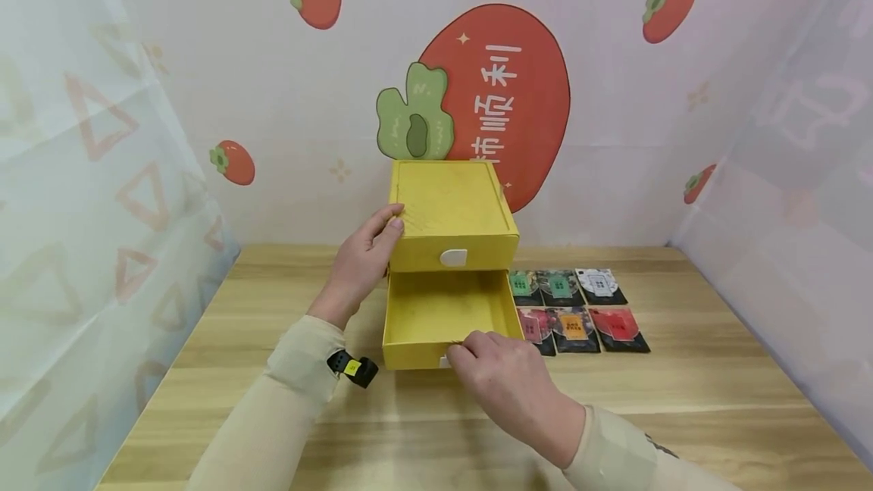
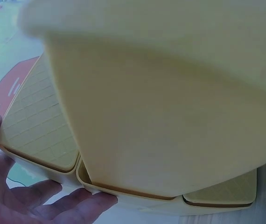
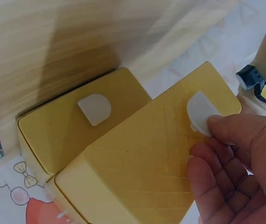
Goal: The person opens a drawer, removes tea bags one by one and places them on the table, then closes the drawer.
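A yellow drawer cabinet (image 1: pixel 453 199) with white tab handles stands on the wooden table. Its middle drawer (image 3: pixel 137 154) is pulled well out, and its bare yellow inside faces up in the head view. My right hand (image 1: pixel 511 385) pinches that drawer's white handle (image 3: pixel 200 112) between thumb and fingers. On the cabinet's upper left corner rests my left hand (image 1: pixel 364 260), its fingers (image 2: pixel 67 203) spread along the side. The top drawer (image 2: pixel 42 121) and bottom drawer (image 3: pixel 81 121) are pushed in.
Several dark flat packets (image 1: pixel 573 328) with coloured labels lie in two rows right of the cabinet. Behind stands a pale backdrop (image 1: pixel 600 173) printed with red fruit, and sheets (image 1: pixel 102 173) wall both sides. A black band (image 1: pixel 355 367) is on the left wrist.
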### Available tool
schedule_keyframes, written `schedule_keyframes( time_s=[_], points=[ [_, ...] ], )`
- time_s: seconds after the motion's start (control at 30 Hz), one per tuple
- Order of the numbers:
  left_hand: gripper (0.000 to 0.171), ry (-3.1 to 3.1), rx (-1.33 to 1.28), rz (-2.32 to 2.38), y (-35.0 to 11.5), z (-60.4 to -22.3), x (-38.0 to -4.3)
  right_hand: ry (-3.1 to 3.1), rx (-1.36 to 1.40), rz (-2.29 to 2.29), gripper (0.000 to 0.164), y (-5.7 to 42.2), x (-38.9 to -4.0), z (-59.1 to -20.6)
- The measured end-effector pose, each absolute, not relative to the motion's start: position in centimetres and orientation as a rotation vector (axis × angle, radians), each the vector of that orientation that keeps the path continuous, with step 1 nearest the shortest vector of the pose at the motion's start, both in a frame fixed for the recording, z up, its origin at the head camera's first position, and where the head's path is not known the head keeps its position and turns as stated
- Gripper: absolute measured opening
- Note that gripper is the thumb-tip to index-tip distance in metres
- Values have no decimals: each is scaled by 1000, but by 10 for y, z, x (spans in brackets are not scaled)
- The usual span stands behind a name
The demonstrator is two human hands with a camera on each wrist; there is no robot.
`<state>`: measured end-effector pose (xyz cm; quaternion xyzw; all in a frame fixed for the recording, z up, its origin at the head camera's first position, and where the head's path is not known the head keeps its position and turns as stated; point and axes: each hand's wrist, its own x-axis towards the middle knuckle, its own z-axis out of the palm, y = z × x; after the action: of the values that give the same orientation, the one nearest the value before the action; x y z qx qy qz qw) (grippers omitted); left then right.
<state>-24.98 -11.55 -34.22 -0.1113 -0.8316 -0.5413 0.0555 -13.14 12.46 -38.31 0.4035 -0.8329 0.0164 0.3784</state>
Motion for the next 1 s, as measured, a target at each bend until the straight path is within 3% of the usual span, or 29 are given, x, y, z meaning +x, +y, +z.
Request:
schedule_keyframes(
  time_s=[0.53, 1.0],
  points=[
    [56, -2514, -337, -1640, -114, -344, -252, -2206, 924, -31, 19, 120, -174, -385],
    [59, -2518, -344, -1645, -114, -341, -251, -2231, 845, -45, 11, 114, -208, -386]
  ],
)
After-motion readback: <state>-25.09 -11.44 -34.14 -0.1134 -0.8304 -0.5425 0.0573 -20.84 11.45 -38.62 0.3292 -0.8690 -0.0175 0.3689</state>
